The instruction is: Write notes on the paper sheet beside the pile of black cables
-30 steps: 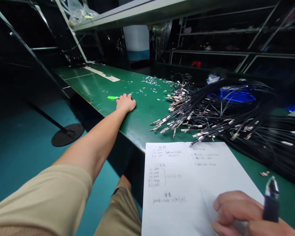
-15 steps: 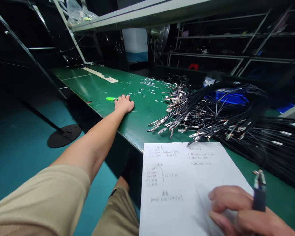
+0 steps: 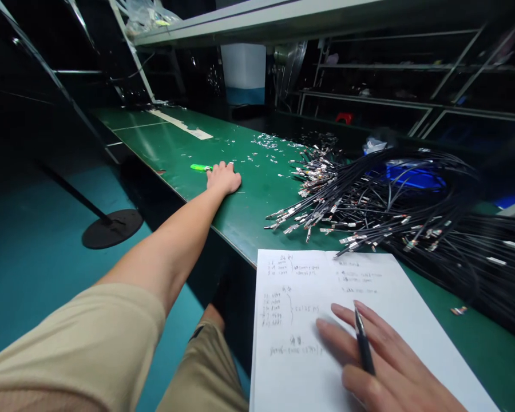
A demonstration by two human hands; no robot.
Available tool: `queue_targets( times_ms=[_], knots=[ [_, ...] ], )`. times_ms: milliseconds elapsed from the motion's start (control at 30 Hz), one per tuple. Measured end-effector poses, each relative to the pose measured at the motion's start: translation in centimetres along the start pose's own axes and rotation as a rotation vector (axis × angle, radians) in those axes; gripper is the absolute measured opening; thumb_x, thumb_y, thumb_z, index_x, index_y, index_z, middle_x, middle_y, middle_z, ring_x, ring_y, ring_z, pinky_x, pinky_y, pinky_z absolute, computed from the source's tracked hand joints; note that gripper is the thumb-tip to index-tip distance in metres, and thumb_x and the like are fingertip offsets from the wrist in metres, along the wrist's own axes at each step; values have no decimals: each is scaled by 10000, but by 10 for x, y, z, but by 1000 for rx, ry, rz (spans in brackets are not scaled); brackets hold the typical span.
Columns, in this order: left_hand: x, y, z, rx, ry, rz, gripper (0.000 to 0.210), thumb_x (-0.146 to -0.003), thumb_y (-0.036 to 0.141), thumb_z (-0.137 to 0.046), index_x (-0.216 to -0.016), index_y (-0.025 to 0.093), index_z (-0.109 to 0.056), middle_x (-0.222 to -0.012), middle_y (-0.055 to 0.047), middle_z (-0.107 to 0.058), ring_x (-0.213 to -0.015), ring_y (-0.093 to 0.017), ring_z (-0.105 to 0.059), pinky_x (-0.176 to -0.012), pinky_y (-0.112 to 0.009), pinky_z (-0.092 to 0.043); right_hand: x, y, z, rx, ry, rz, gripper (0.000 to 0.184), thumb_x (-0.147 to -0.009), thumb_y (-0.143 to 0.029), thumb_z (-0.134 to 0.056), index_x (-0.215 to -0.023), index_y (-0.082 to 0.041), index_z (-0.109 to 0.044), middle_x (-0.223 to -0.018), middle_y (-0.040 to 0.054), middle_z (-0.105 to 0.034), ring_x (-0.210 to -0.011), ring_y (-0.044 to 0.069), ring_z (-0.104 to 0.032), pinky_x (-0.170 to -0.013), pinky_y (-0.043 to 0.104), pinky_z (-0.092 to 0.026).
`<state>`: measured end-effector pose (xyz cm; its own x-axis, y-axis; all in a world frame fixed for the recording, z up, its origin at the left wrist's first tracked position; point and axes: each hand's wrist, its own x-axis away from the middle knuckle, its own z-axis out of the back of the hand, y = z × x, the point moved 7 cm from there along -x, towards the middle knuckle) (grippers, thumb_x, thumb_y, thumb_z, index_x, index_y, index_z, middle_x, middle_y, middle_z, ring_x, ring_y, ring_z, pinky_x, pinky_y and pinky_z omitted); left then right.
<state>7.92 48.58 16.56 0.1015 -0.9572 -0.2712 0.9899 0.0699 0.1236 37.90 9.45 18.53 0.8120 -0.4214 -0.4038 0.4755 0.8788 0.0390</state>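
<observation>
Right hand [image 3: 388, 366] over the paper [image 3: 298, 380], fingers spread, pen [image 3: 364, 346] gripped loosely among them. Left hand [image 3: 224, 178] resting on the green table [image 3: 141, 150], beyond the paper and to its left, next to a bright green object [image 3: 199, 167]; from where I stand, can't tell if it's gripping that. Black cables [image 3: 371, 186] heaped past the paper's far edge

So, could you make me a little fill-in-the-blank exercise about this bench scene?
1. The right hand holds a ____ over the white paper.
2. The left hand rests on a table whose colour is ____.
3. In the picture, the cables lie to the ____ of the left hand.
4. The long outer covering of those cables is ____ in colour.

Missing words: pen; green; right; black.
</observation>
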Motion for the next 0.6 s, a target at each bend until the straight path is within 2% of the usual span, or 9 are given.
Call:
queue_targets(
  times_ms=[67, 133, 267, 367, 500, 600],
  knots=[
    [1, -1, 0, 10, -2, 1, 552, -893, 399, -352, -1314, 116, -570, -1403, -240, -534, -1310, -426, -467, -1099, -626, -372, -4, -1, -1, 33, -11, 21, 260, -1059, -270, -417, -926, -170, -616, -1378, 63, -602, -1454, 276, -372, -1239, 502, -178],
    [2, -1, 0, 19, -10, 3, 560, -893, 394, -348, -1327, 111, -559, -1415, -239, -524, -1321, -426, -456, -1106, -628, -363, -8, -2, -2, 3, 9, 17, 264, -1064, -294, -433, -925, -177, -624, -1333, 49, -630, -1435, 261, -408, -1245, 490, -201],
    [3, -3, -1, 27, -21, 6, 567, -897, 401, -338, -1341, 117, -548, -1435, -230, -512, -1335, -418, -441, -1117, -623, -348, -16, 3, -1, -134, 115, -141, 257, -1032, -428, -545, -1025, -196, -654, -1287, 56, -650, -1354, 255, -513, -1197, 455, -383],
    [3, -4, -2, 28, -22, 5, 566, -898, 408, -337, -1340, 125, -548, -1434, -224, -515, -1334, -413, -442, -1118, -621, -349, -19, 2, -4, -184, 160, -198, 319, -1010, -496, -576, -1111, -205, -658, -1285, 66, -645, -1324, 268, -540, -1154, 443, -452],
    [5, -4, -1, 30, -17, 5, 558, -898, 396, -341, -1332, 116, -554, -1427, -228, -521, -1328, -413, -449, -1115, -623, -357, -12, 1, -8, -196, 182, -191, 307, -1006, -471, -594, -1148, -208, -664, -1276, 58, -650, -1320, 265, -544, -1144, 430, -465],
    [6, -3, 0, 31, -18, 5, 555, -900, 382, -345, -1339, 109, -547, -1435, -230, -517, -1333, -414, -448, -1121, -629, -352, -3, 1, -7, -160, 193, -121, 237, -1035, -381, -559, -1130, -195, -671, -1282, 35, -650, -1350, 229, -518, -1176, 390, -419]
  ],
)
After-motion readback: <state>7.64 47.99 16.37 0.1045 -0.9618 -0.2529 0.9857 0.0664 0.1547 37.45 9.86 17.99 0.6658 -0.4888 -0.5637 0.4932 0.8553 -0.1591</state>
